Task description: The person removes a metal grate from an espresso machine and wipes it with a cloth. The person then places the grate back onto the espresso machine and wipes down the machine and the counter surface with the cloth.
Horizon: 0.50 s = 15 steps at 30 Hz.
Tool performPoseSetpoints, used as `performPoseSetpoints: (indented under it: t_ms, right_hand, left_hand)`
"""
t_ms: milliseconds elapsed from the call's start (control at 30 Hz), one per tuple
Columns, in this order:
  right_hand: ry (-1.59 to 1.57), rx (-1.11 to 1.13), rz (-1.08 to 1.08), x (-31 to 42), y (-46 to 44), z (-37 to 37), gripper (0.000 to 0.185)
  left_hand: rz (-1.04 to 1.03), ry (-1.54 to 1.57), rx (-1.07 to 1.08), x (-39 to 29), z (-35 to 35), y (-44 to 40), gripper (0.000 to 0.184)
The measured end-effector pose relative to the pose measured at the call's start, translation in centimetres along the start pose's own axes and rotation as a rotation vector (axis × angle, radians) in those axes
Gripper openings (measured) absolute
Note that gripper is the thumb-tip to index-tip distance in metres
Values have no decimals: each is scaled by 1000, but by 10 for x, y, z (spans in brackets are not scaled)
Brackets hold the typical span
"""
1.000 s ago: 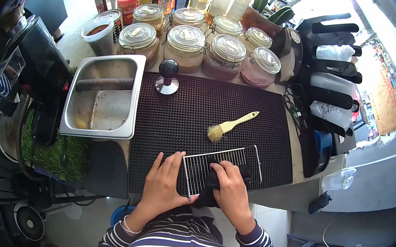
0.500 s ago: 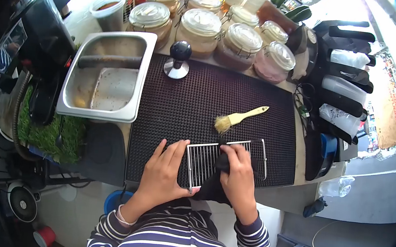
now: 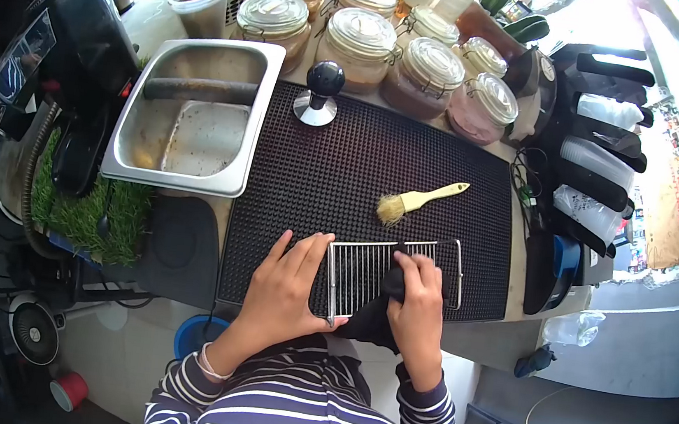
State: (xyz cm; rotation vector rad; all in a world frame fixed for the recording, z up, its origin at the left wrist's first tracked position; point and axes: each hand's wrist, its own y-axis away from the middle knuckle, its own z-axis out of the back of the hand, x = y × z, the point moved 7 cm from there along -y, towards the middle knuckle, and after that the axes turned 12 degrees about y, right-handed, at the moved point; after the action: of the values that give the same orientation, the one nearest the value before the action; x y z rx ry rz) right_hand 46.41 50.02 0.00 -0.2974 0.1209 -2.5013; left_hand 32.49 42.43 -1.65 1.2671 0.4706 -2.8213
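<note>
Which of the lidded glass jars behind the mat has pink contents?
The jar at the right end of the front row. Its contents look pale pink, while the other front-row jars look brown or tan inside.

Left fingers (image 3: pixel 314 261) holding wire rack (image 3: pixel 361 277), right fingers (image 3: pixel 429 276) clutching what looks like black cloth (image 3: pixel 374 323)
</note>
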Motion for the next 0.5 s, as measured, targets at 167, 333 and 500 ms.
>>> performPoseSetpoints:
  t_ms: [167,333,500]
  right_hand:
    - [20,16,18,-3,0,4,49]
    - [12,12,-17,-2,-2,0,50]
    - [44,15,-6,-5,1,2,53]
  left_hand:
    - [-17,20,-15,1,-1,1,97]
    - [1,6,-6,2,0,1,98]
    - [-12,24,-3,2,-2,-1,97]
